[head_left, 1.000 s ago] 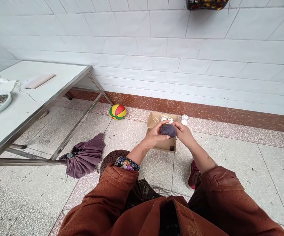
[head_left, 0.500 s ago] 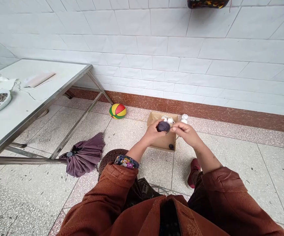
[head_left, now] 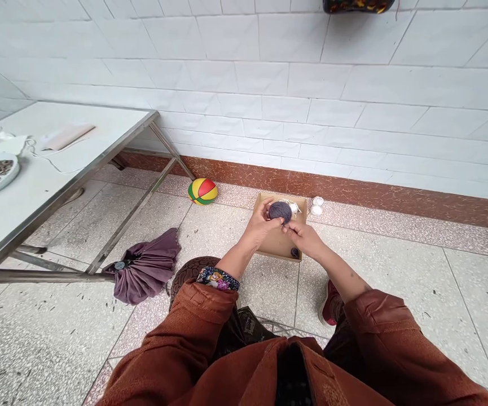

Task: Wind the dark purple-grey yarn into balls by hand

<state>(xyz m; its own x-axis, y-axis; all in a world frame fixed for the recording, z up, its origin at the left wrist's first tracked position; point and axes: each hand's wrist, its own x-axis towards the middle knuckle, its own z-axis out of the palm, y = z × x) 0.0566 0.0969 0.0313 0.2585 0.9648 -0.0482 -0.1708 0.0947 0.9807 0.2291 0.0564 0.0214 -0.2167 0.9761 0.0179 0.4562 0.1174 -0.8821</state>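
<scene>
A dark grey-purple ball of yarn [head_left: 280, 211] is held by my left hand [head_left: 257, 229], whose fingers and thumb curl round its left side and underside. My right hand [head_left: 304, 237] is closed in a pinch at the ball's lower right edge; the yarn strand between those fingertips is too thin to see clearly. Below both hands stands an open cardboard box [head_left: 276, 246] on the floor. In it lie white yarn [head_left: 294, 208] at the back, partly hidden by the ball, and a small dark ball [head_left: 295, 252] in the front right corner.
Two white yarn balls [head_left: 317, 206] rest on the floor right of the box. A striped ball [head_left: 202, 192] sits near the table leg. The white table [head_left: 83, 135] on the left bears a plate [head_left: 12, 176] of dark pieces. A folded purple umbrella [head_left: 146, 268] lies beneath its edge.
My right hand has moved left and down, from beside the yarn ball to its lower edge. The ball has turned a little in my left hand, which has barely shifted.
</scene>
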